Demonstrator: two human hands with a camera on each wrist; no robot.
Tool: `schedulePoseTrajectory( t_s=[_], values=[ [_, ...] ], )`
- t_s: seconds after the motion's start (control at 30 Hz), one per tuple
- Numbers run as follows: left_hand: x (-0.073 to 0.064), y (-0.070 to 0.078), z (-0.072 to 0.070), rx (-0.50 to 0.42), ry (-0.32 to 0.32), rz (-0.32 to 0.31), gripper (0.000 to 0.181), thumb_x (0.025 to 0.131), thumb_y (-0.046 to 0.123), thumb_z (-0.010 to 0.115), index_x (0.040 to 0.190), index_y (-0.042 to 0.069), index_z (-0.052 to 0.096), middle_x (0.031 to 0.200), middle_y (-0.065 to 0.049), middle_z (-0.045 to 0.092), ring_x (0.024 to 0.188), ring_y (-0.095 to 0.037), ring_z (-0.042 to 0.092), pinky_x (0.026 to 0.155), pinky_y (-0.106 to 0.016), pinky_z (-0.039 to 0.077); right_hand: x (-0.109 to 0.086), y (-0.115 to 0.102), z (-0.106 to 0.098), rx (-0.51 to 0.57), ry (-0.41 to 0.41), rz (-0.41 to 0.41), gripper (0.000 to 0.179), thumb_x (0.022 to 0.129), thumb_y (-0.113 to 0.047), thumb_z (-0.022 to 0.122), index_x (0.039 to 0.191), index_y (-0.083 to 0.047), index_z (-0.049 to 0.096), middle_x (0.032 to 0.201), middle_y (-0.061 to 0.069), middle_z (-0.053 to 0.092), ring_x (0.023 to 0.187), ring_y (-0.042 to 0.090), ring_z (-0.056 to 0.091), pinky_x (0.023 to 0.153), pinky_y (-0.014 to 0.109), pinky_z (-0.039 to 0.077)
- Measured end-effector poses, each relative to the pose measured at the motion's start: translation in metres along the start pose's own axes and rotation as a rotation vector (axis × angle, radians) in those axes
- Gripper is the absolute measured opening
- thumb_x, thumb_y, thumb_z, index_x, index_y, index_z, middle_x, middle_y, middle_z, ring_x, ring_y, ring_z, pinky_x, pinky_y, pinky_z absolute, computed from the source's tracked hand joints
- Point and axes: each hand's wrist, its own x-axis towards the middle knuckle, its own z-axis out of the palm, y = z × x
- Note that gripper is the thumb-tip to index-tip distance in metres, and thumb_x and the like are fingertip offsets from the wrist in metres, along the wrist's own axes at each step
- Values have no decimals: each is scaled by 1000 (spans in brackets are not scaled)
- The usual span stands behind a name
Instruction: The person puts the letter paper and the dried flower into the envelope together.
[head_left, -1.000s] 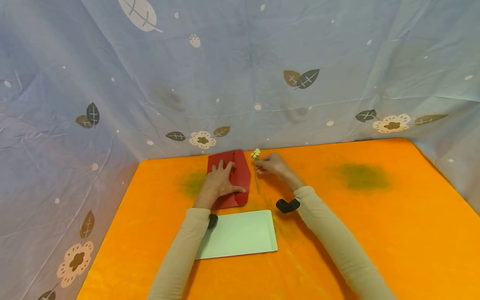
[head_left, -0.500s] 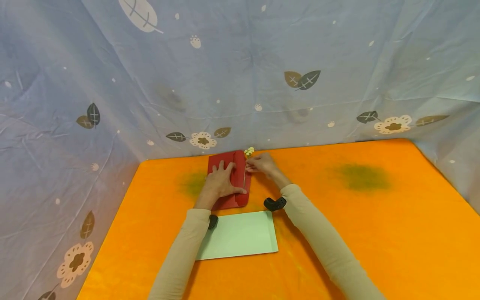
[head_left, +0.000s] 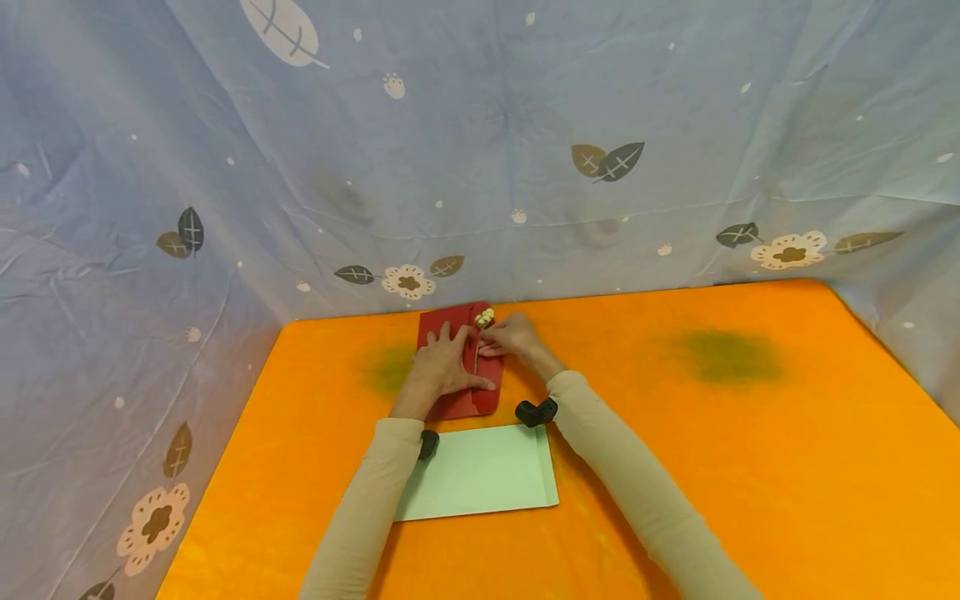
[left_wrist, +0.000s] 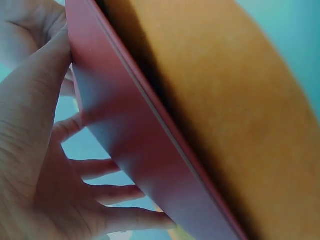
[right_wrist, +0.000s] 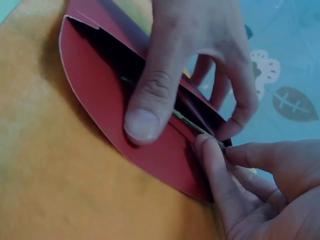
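Note:
A red envelope (head_left: 456, 405) lies at the back of the table, its pointed flap folded out to the right. Spread over it, my left hand (head_left: 441, 367) presses the flap with its thumb, while its straight fingers touch the pocket side. In the right wrist view the mouth of the envelope (right_wrist: 95, 95) gapes. My right hand (head_left: 519, 337) pinches the thin stem (right_wrist: 187, 121) of a small flower with a pale yellow head (head_left: 484, 317). The stem lies across the flap along the mouth, its lower end passing behind the left thumb.
A pale green envelope (head_left: 480, 473) lies in front of the red one, partly under the left forearm. Orange cloth (head_left: 675, 467) covers the table. A blue patterned curtain (head_left: 480, 150) hangs right behind its back edge and along the left.
My right hand has moved left with the flower, from beside the red envelope to over its flap and mouth. The left hand has stayed in place.

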Motion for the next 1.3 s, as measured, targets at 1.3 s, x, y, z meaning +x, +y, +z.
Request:
schedulePoseTrajectory(
  t_s=[1.3],
  values=[
    [0,-1,3,0,27,8,112,62,76,74,148,19,32,151,-19,33,125,-44,43,92,-66,43,0,0,22,-199,74,-93,19,87,6,66,101,18,68,82,28,70,57,20,70,58,27,57]
  ],
)
